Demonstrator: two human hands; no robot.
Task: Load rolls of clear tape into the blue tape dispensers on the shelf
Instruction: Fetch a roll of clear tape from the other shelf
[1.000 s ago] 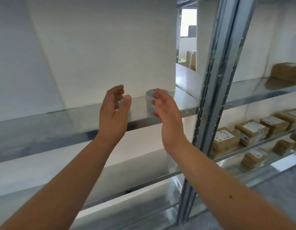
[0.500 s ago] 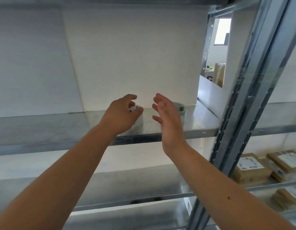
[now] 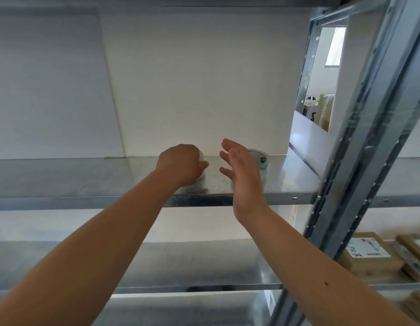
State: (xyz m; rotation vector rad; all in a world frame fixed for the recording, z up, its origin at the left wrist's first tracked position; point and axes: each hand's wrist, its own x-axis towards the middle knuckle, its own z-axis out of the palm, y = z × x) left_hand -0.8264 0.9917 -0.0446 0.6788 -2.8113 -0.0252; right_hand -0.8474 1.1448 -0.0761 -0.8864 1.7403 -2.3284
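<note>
Two rolls of clear tape stand on the metal shelf (image 3: 86,180) at about eye height. My left hand (image 3: 180,165) is curled around the left roll (image 3: 201,177), which is mostly hidden under my fingers. The right roll (image 3: 262,164), with a white core and a small green label, stands just behind my right hand (image 3: 240,170). My right hand is flat with fingers spread, beside that roll and apart from it. No blue tape dispenser is in view.
A steel upright post (image 3: 369,142) rises at the right of the shelf. Lower shelves at the right hold several taped cardboard parcels (image 3: 369,252). A white wall backs the shelf. Another metal shelf (image 3: 157,267) runs below my arms.
The view tilted upward. My left hand moved forward and closed over the left roll. My right hand stayed open beside the right roll.
</note>
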